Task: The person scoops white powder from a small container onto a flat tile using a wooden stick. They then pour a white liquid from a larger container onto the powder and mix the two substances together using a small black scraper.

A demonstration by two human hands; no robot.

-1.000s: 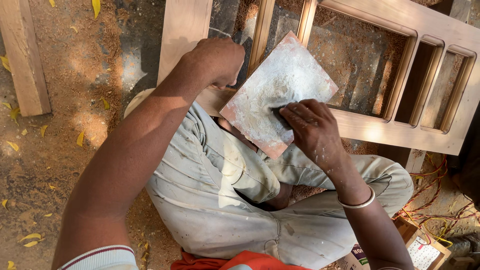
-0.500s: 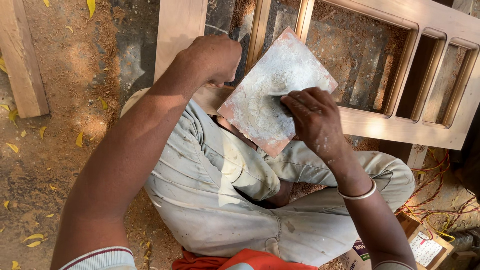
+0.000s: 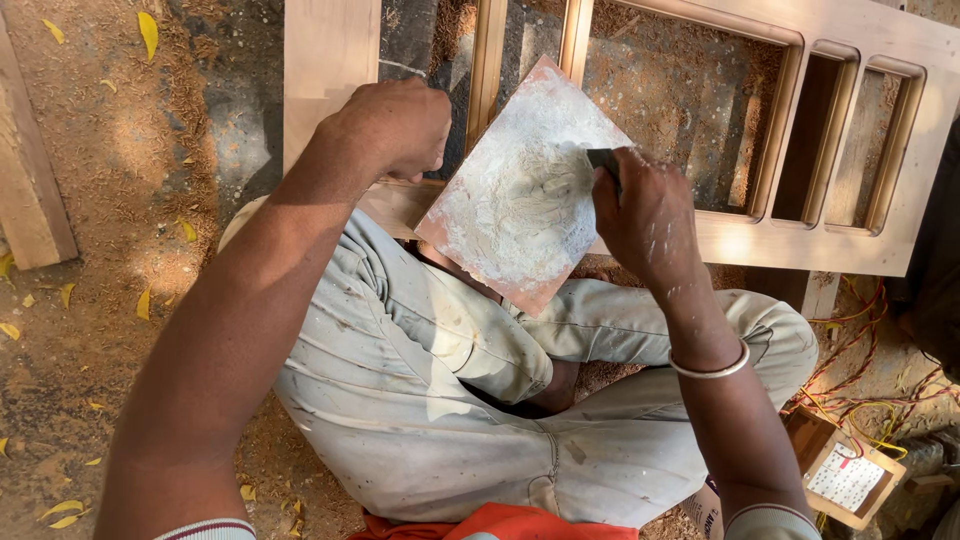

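A square flat board (image 3: 520, 190) smeared with whitish-grey putty is tilted above my lap. My left hand (image 3: 392, 125) is closed on its upper left edge, holding it up. My right hand (image 3: 645, 215) grips a small dark putty knife (image 3: 603, 160), whose blade rests on the putty near the board's right side. A silver bangle circles my right wrist. Behind the board lies a pale wooden door frame (image 3: 800, 245) with open panel slots.
I sit cross-legged in dusty light trousers (image 3: 450, 400) on ground covered with sawdust and yellow leaves. A wooden plank (image 3: 30, 190) lies at the left. Tangled wires (image 3: 870, 390) and a small wooden box (image 3: 845, 465) sit at the lower right.
My right hand with the knife has moved up and right across the board, from its centre to its right edge. The board has stayed about where it was.
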